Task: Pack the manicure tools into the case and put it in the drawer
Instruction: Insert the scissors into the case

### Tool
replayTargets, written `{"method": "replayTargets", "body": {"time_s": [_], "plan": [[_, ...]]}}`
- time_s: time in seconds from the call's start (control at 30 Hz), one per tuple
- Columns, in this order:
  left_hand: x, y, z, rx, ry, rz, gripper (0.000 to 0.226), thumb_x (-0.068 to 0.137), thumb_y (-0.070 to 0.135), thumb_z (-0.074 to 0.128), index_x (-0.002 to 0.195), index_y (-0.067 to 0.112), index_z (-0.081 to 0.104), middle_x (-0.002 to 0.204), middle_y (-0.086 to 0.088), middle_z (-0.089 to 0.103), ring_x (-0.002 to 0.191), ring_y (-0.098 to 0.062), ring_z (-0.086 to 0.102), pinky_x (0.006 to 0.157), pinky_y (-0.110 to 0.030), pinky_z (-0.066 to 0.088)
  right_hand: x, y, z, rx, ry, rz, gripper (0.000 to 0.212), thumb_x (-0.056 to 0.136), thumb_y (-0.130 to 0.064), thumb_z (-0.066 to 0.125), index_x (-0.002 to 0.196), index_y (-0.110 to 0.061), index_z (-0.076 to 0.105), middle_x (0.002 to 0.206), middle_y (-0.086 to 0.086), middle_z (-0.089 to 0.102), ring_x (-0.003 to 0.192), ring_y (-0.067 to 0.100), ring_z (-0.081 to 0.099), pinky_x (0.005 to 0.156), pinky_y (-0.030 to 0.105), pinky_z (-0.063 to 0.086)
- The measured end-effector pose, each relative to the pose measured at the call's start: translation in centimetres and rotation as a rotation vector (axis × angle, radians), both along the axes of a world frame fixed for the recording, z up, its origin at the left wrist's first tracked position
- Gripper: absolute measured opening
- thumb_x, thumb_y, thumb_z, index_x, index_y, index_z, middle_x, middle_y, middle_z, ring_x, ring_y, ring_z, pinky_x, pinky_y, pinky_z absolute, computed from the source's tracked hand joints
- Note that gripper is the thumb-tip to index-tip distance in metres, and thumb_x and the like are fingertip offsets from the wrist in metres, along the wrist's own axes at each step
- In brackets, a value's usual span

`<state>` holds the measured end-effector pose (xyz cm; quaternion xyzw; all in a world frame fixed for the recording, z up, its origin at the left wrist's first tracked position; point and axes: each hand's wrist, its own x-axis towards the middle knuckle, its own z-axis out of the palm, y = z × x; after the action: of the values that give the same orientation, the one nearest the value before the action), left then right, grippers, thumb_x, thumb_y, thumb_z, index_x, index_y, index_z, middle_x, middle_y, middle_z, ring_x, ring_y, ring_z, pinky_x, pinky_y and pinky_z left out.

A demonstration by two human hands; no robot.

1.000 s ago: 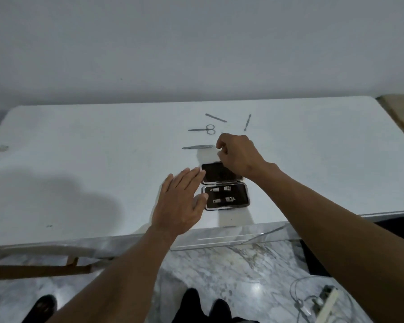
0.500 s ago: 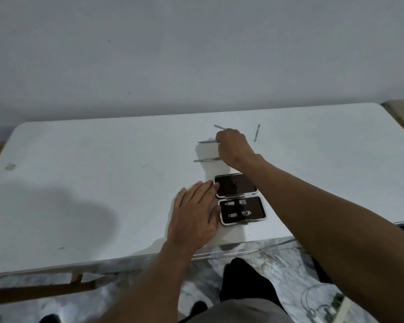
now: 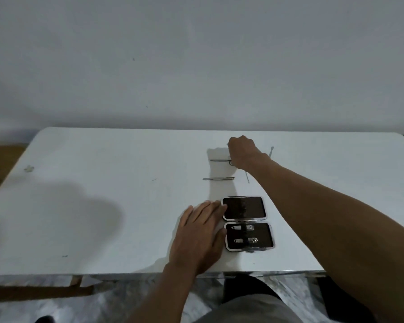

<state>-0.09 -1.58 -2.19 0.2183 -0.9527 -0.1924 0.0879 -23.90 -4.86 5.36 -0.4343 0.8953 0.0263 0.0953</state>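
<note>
The manicure case (image 3: 244, 208) lies open near the table's front edge; its near half holds two small metal tools (image 3: 243, 234). My left hand (image 3: 200, 236) lies flat on the table, fingertips touching the case's left rim. My right hand (image 3: 241, 150) reaches to the far side, fingers curled down on a thin metal tool (image 3: 227, 144) of which only the tip shows. Scissors (image 3: 218, 160) lie just left of that hand, one ring under it. A nail file (image 3: 218, 178), a thin pick (image 3: 247, 176) and a pusher (image 3: 271, 151) lie loose nearby.
The white table (image 3: 103, 194) stands against a plain wall (image 3: 196, 66). Its front edge runs just below the case. Marble floor (image 3: 117, 301) and my legs show beneath it. No drawer is in view.
My right hand has reached farther across the table, from the case past the file to the farthest tool. My left hand stays flat beside the case. The camera has tilted up.
</note>
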Motion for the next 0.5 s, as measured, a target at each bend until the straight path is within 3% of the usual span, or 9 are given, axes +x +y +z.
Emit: {"method": "replayTargets", "body": {"time_s": [0.3, 0.4, 0.5], "plan": [[0.0, 0.2, 0.1, -0.031, 0.000, 0.009, 0.052, 0.096, 0.044, 0.033, 0.146, 0.030, 0.038, 0.149, 0.009, 0.043, 0.139, -0.012, 0.036, 0.115, -0.033, 0.012, 0.1, 0.7, 0.3, 0.089, 0.033, 0.172, 0.010, 0.084, 0.000, 0.056, 0.086, -0.006, 0.048, 0.100, 0.019, 0.062, 0.085, 0.035, 0.060, 0.063, 0.031, 0.039], [0.2, 0.1, 0.1, -0.010, 0.011, 0.007, 0.053, 0.097, 0.046, 0.030, 0.148, 0.032, 0.034, 0.152, 0.012, 0.039, 0.142, -0.010, 0.030, 0.117, -0.031, 0.009, 0.4, 1.5, 0.3, 0.075, 0.043, 0.172, 0.005, 0.082, -0.001, 0.055, 0.085, -0.003, 0.052, 0.076, 0.012, 0.050, 0.077, 0.033, 0.055, 0.064, 0.031, 0.040], [0.2, 0.2, 0.2, -0.007, 0.021, 0.003, 0.055, 0.096, 0.047, 0.031, 0.148, 0.031, 0.036, 0.152, 0.012, 0.040, 0.142, -0.008, 0.030, 0.118, -0.034, 0.014, 0.7, 2.7, 0.7, 0.044, 0.041, 0.195, 0.025, 0.079, -0.002, 0.055, 0.065, -0.006, 0.035, 0.062, 0.005, 0.033, 0.070, 0.030, 0.048, 0.062, 0.031, 0.039]]}}
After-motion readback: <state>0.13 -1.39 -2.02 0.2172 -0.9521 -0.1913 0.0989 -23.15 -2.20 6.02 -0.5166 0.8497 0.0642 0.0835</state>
